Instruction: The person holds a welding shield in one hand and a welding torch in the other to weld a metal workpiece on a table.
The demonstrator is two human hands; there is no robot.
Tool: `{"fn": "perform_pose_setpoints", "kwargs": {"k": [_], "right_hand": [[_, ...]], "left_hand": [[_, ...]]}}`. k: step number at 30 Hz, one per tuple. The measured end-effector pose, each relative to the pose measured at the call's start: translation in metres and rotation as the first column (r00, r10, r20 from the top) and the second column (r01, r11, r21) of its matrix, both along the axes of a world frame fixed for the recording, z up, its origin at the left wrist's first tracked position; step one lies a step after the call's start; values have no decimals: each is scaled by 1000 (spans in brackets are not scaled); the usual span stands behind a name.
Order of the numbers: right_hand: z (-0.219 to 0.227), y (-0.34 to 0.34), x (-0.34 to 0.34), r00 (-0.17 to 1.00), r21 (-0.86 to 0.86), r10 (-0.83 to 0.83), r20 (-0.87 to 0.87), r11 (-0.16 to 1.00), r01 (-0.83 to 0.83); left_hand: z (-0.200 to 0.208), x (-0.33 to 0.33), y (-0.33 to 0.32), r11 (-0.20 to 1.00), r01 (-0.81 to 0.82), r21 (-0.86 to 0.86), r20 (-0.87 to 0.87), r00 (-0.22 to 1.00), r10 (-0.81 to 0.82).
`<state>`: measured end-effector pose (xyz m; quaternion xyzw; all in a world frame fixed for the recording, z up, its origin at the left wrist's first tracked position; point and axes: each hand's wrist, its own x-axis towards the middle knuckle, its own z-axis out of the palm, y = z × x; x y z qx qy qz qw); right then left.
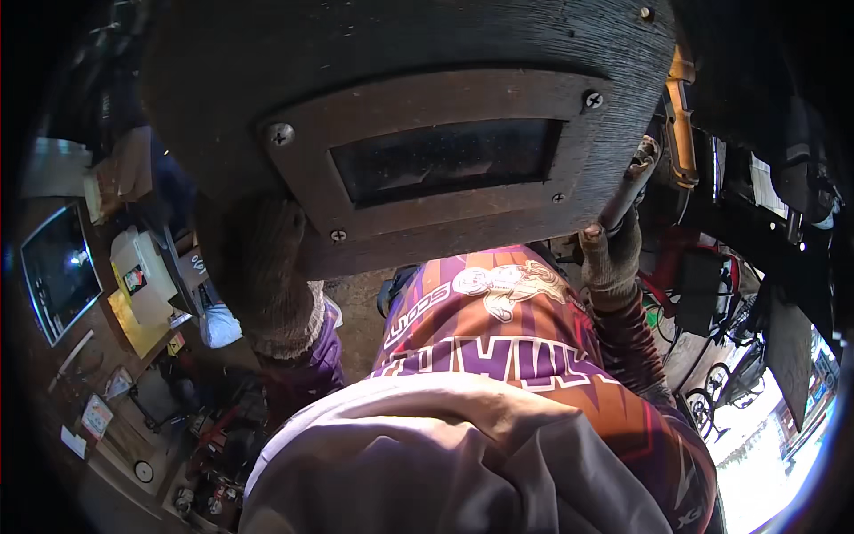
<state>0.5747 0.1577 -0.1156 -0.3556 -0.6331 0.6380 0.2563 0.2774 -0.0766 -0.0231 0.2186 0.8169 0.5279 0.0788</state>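
Observation:
A dark welding mask point(427, 222) fills the upper middle, close in front of me. Its dark rectangular window point(449, 160) sits in a brown frame fixed with screws. My left hand point(271, 267), in a knitted work glove, is closed on the mask's left edge, its fingers partly in shadow. At the lower right edge is my right hand point(616, 254), also in a worn knitted glove. Its fingers reach up along the mask's side and look closed on that edge. Part of this grip is hard to make out.
An orange-yellow long object point(681, 125) is beyond the mask's right edge. On the left stand a dark glossy screen or panel point(62, 271), a beige box point(142, 271) and a plastic bag point(219, 327). Bicycles point(712, 400) stand at the bright opening on the right.

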Motion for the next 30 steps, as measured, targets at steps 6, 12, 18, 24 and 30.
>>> {"fn": "perform_pose_setpoints", "kwargs": {"k": [6, 12, 18, 24, 30], "right_hand": [[-9, -6, 0, 996, -98, -90, 9, 991, 90], [7, -5, 1, 995, -140, -71, -62, 988, 62], [9, 0, 5, 991, -122, -124, -51, 986, 117], [7, -1, 6, 993, -50, -115, -20, 992, 114], [10, 1, 11, 999, -138, -52, -16, 989, 49]], "left_hand": [[18, -13, 5, 955, 259, 147, -14, 966, -260], [6, -13, 1, 950, 230, 212, -264, 949, -171], [44, -26, -9, 867, -144, 477, 26, 988, 149], [64, -68, -55, 930, -138, -341, -888, 371, -271], [53, -65, -56, 997, 35, -67, -691, 720, -72]]}}
